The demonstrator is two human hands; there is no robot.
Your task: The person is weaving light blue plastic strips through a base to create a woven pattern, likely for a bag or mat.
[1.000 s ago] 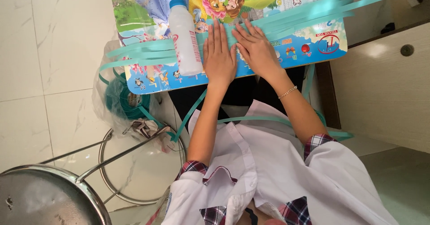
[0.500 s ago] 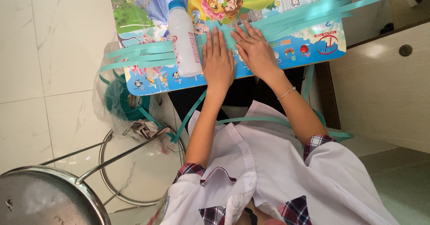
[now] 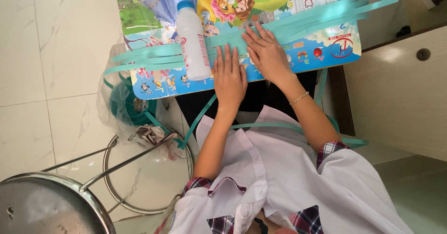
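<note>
My left hand (image 3: pixel 229 75) lies flat, fingers together, on several long teal strips (image 3: pixel 307 19) laid across a small colourful cartoon-printed table (image 3: pixel 153 15). My right hand (image 3: pixel 265 52) presses flat on the same strips just beside it, fingers slightly spread, a thin bracelet on its wrist. A white plastic bottle with a blue cap (image 3: pixel 192 40) lies on the strips to the left of my left hand. The strips stick out past both table edges. Neither hand grips anything.
A clear plastic bag with coiled teal strip (image 3: pixel 130 106) sits on the tiled floor left of the table. A metal stool (image 3: pixel 56 206) stands at lower left. A pale cabinet (image 3: pixel 400 85) is at the right. Loose strips trail over my lap.
Both hands stay flat on the strips; the left hand has shifted very slightly. The bottle has not moved.
</note>
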